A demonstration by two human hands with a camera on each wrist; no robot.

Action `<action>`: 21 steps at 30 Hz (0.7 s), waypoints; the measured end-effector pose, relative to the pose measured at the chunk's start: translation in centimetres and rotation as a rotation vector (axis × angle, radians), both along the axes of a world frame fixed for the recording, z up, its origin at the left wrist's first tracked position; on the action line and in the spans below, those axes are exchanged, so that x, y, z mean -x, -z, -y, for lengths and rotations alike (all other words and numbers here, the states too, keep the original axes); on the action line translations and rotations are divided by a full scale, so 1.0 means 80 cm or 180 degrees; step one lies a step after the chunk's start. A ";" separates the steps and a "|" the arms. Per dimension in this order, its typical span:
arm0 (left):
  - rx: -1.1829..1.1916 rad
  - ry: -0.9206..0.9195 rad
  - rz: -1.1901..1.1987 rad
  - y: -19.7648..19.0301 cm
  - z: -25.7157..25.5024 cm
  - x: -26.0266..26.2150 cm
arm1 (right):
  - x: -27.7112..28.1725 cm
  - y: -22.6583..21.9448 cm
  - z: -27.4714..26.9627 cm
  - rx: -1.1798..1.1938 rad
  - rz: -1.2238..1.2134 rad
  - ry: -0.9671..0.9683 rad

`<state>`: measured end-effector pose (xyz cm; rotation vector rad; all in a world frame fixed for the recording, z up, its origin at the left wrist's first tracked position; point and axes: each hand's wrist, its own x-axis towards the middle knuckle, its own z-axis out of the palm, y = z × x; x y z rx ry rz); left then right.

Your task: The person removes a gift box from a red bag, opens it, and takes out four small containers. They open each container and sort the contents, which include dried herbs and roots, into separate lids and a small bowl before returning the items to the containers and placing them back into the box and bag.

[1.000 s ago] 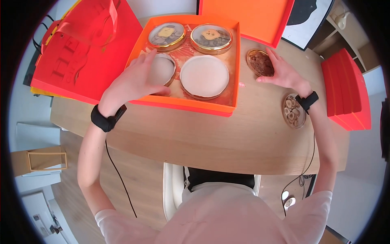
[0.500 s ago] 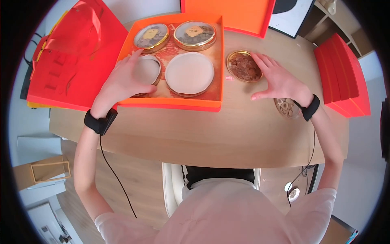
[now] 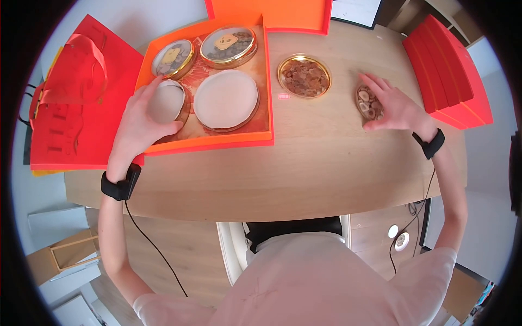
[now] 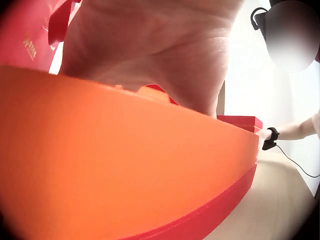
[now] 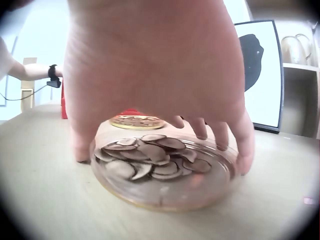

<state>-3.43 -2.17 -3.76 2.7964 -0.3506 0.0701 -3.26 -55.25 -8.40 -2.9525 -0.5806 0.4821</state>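
Note:
My left hand (image 3: 136,122) reaches over the front left of an orange-red box (image 3: 217,140), thumb and fingers round a round container with a white top (image 3: 167,102). In the left wrist view the box's wall hides that container and my fingertips. On the table at right, my right hand (image 3: 401,108) spans a clear round container of dried slices (image 5: 155,160), with its thumb on one side and its fingers on the other. Between the box and that hand lies a gold-rimmed round container of brown flakes (image 3: 305,77).
Another white-topped container (image 3: 227,99) and two gold-rimmed ones with labels (image 3: 174,58) sit in the box. A red gift bag (image 3: 70,119) lies at its left, and the open lid (image 3: 272,15) stands behind. Red boxes (image 3: 446,70) stand at the table's right end.
My right hand has left the container of brown flakes, moving right and toward me to the container of slices. My left hand stays at the same white-topped container. The head view has shifted right.

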 end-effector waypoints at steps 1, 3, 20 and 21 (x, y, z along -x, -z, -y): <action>-0.0073 -0.0048 0.0037 -0.007 0.003 0.002 | -0.007 0.001 0.004 -0.0002 0.0065 0.0038; 0.0069 -0.0042 0.0298 -0.025 0.005 0.006 | -0.023 0.008 0.014 -0.0097 0.0188 0.0081; 0.0245 0.2095 0.0003 0.019 0.265 0.143 | -0.077 0.034 -0.085 -0.0980 0.0977 0.0271; 0.0260 0.2130 -0.0013 0.032 0.275 0.140 | -0.083 0.046 -0.084 -0.0990 0.1068 0.0170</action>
